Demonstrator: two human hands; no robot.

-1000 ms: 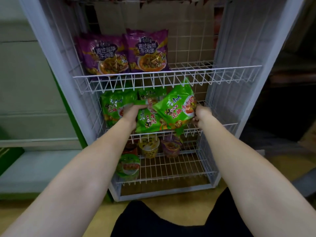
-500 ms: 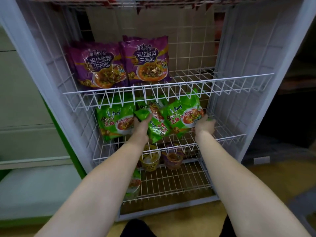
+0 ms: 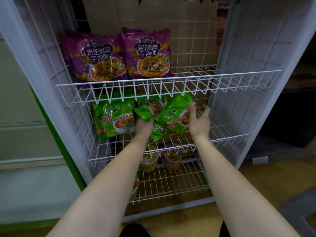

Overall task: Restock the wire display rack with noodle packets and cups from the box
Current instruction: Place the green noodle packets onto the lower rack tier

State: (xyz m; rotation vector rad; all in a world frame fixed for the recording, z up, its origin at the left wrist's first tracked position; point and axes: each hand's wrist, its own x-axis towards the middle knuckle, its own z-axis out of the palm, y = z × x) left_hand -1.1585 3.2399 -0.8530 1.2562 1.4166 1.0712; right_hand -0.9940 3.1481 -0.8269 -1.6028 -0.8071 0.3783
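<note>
The white wire rack (image 3: pixel 167 79) fills the head view. Two purple noodle packets (image 3: pixel 119 53) stand on its upper shelf. On the middle shelf stand three green noodle packets. My left hand (image 3: pixel 144 127) grips the lower edge of the middle green packet (image 3: pixel 150 110). My right hand (image 3: pixel 199 120) holds the right edge of the right green packet (image 3: pixel 176 115), thumb on its front and fingers curled behind. The left green packet (image 3: pixel 112 120) stands untouched. Noodle cups, one yellow (image 3: pixel 148 161) and one purple (image 3: pixel 172 159), sit on the bottom shelf.
The right halves of the upper shelf (image 3: pixel 222 77) and middle shelf (image 3: pixel 227 134) hold nothing. A green-edged pale cabinet (image 3: pixel 25 134) stands to the left of the rack. A tan floor (image 3: pixel 273 182) lies to the right. The box is out of view.
Both hands have pushed the two green packets deeper onto the middle shelf and more upright. The camera has moved closer to the rack.
</note>
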